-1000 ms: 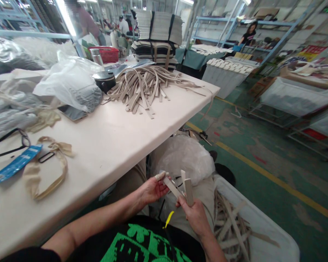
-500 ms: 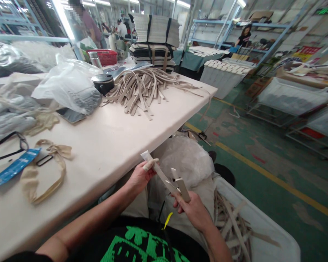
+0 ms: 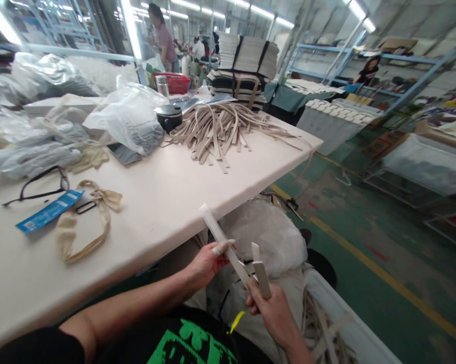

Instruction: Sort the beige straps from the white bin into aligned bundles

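Observation:
My left hand [image 3: 207,261] pinches a beige strap [image 3: 222,237] that slants up to the left, just below the white table's front edge [image 3: 197,215]. My right hand [image 3: 273,311] is closed around the upright ends of two or three more beige strap pieces [image 3: 261,275], and the slanted strap runs down into this grip. Both hands are over my lap. A white bin [image 3: 345,328] with several loose straps stands by my right arm. A big pile of the same straps [image 3: 220,129] lies on the far part of the table.
On the table lie plastic bags [image 3: 125,119], a black round container [image 3: 169,116], a blue card [image 3: 49,211], black glasses [image 3: 41,182] and a knotted beige strap [image 3: 87,227]. A filled plastic bag [image 3: 269,232] sits under the table. Other people work at the back.
My left hand has drawn the slanted strap out longer, up and to the left. The right hand has kept its grip on the upright pieces. The camera has shifted, so the table sits further right.

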`<state>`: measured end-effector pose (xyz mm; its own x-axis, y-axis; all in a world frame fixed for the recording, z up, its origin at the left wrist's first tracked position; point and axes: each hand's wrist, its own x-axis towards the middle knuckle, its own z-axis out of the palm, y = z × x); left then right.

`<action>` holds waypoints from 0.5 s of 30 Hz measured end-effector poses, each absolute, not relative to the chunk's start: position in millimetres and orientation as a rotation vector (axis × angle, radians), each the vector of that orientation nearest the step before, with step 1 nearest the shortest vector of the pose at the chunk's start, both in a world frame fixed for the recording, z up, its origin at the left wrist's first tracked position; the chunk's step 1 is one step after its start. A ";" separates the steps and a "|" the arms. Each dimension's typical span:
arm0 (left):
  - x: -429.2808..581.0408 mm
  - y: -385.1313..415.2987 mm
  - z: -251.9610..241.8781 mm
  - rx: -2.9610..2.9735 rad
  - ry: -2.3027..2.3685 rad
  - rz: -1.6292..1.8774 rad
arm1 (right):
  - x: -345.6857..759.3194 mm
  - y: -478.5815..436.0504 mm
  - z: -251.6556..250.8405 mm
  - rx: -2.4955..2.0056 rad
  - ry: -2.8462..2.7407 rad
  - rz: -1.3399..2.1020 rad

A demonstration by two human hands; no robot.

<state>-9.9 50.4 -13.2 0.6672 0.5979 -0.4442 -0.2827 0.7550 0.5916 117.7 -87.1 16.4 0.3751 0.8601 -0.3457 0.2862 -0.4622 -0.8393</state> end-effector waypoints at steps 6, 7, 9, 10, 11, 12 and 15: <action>-2.5 24.9 -8.0 0.570 0.572 0.437 | 118.4 -82.4 18.1 -1.996 -0.971 1.010; -1.8 20.8 -7.9 0.587 0.590 0.427 | 120.6 -86.0 19.3 -2.013 -0.974 1.020; -0.2 10.3 -10.3 0.616 0.573 0.326 | 125.9 -96.6 21.5 -2.072 -0.980 1.039; 1.1 3.8 -12.7 0.623 0.536 0.252 | 128.4 -102.5 22.1 -2.107 -0.975 1.045; 3.0 -2.8 -15.8 0.618 0.490 0.177 | 130.4 -108.5 22.2 -2.141 -0.958 1.045; 5.4 -9.0 -19.0 0.603 0.460 0.128 | 131.7 -114.1 21.6 -2.175 -0.932 1.034; 13.9 -17.2 -26.8 0.529 0.499 0.113 | 130.9 -129.1 17.0 -2.233 -0.833 0.968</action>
